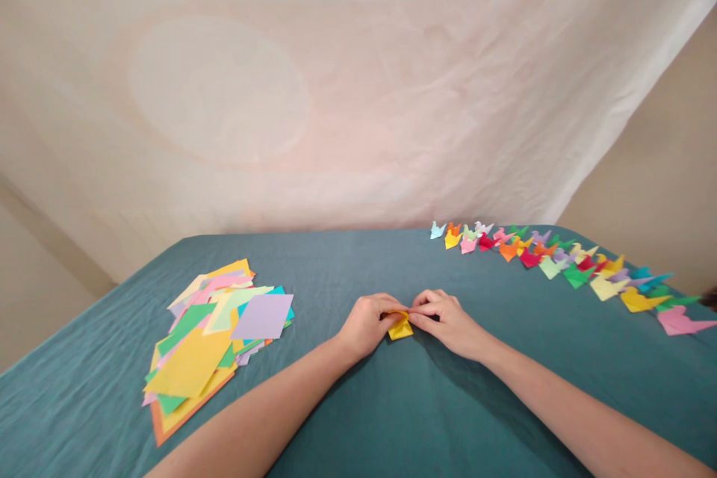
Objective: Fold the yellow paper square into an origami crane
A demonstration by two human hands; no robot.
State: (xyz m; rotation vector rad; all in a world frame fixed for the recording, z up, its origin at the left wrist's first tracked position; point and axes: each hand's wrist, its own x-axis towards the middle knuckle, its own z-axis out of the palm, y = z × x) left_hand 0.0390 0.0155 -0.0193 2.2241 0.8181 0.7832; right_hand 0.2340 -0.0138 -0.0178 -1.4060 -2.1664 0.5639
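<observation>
A small folded piece of yellow origami paper (401, 328) sits at the middle of the table, between my two hands. My left hand (370, 323) is closed on its left side, with the thumb and fingers pinching the upper edge. From the right, my right hand (442, 320) pinches the paper's upper right corner between thumb and fingertips. The fingers hide the top of the paper, so its exact folds cannot be made out. Its lower part shows as a flat yellow shape pointing toward me.
Loose coloured paper sheets (193, 362) lie in an overlapping pile on the left, with a lilac square (263, 317) on top. Rows of folded paper cranes (576, 275) run along the right and back edge of the green-clothed table (347, 261). A pale cloth (358, 104) hangs behind.
</observation>
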